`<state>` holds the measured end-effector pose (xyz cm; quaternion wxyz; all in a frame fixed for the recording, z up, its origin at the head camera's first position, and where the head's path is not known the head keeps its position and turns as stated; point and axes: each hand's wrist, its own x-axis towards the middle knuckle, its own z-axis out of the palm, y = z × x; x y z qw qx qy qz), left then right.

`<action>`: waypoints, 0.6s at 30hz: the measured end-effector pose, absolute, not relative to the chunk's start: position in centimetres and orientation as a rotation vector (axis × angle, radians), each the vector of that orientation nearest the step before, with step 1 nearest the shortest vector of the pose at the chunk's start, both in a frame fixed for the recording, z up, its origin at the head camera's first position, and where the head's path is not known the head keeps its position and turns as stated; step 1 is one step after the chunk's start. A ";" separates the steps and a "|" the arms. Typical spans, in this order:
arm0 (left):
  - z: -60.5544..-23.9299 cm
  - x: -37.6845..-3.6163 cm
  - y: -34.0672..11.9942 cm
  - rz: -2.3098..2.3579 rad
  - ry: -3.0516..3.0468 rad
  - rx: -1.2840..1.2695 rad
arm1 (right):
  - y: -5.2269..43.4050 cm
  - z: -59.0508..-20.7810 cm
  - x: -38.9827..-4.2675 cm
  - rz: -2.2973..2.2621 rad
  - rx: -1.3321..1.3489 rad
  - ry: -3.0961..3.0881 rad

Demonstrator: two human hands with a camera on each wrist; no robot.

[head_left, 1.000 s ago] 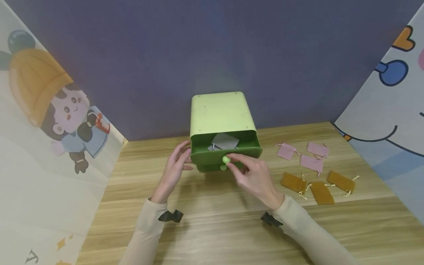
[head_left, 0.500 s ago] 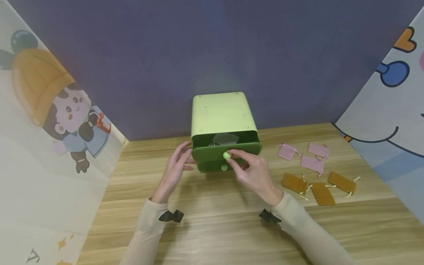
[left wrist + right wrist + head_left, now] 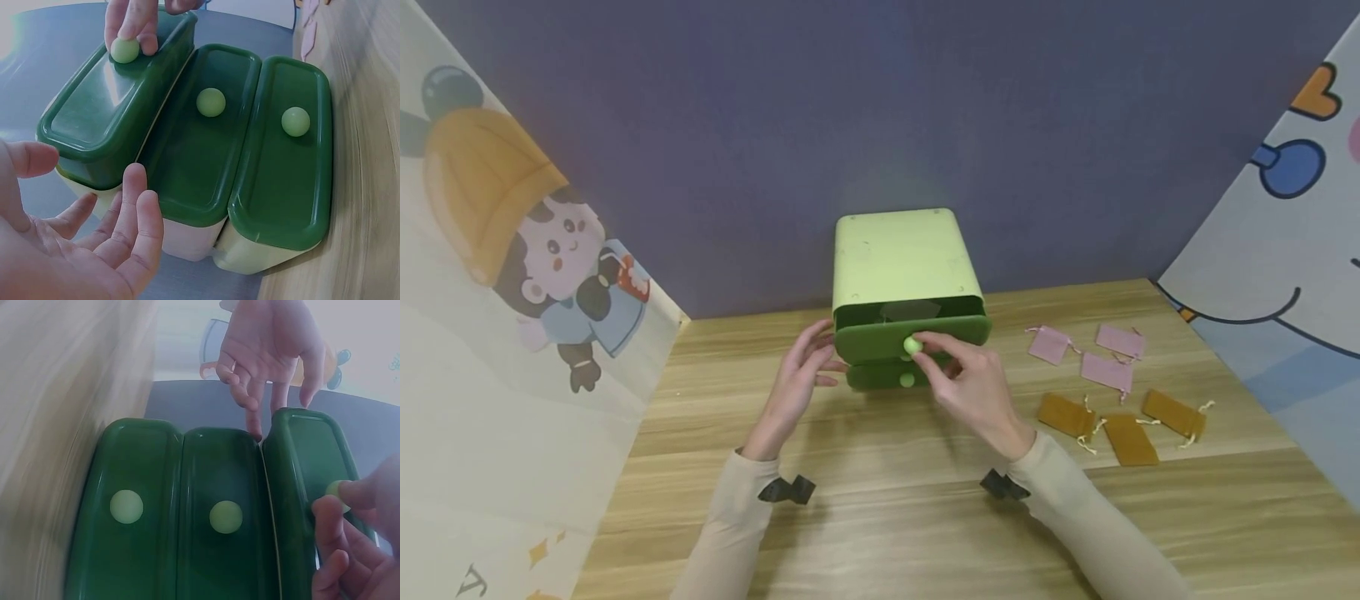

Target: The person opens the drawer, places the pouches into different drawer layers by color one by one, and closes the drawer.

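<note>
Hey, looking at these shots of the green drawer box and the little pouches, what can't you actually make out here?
- Grey item in the top drawer: head view, mostly hidden under the cabinet top.
- Contents of the two lower drawers: every view, closed fronts hide them.
- Bottom drawer front: head view, hidden beneath the drawers above.
- Pouches: head view, too small to tell whether filled.
- Right hand: right wrist view, cut off by the edge.

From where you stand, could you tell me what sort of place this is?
Probably a staged tabletop booth rather than a lived-in room: a wooden table is boxed in by a plain dark backdrop and cartoon-printed side panels. On it stand only a green drawer box and small pouches.
</note>
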<state>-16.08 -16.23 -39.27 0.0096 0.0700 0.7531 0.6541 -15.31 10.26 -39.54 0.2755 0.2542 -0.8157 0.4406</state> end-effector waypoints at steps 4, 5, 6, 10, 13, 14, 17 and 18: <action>-39.2 -16.1 -16.3 2.032 2.345 0.217 | 10.1 -39.5 -15.6 1.198 0.674 -2.195; -39.2 -16.1 -16.3 2.025 2.349 0.217 | 10.1 -39.4 -15.7 1.205 0.670 -2.196; -39.2 -16.1 -16.3 2.020 2.352 0.218 | 10.1 -39.5 -15.8 1.212 0.667 -2.195; -39.1 -16.1 -16.2 2.013 2.356 0.215 | 10.0 -39.4 -16.1 1.241 0.659 -2.190; -39.1 -16.1 -16.2 2.005 2.363 0.211 | 10.0 -39.3 -16.3 1.248 0.654 -2.191; -39.2 -16.2 -16.2 2.002 2.367 0.209 | 10.0 -39.3 -16.4 1.247 0.652 -2.193; -39.2 -16.2 -16.2 1.990 2.374 0.206 | 9.9 -39.3 -16.5 1.251 0.639 -2.202; -39.2 -16.2 -16.2 1.989 2.374 0.205 | 9.9 -39.3 -16.6 1.255 0.636 -2.204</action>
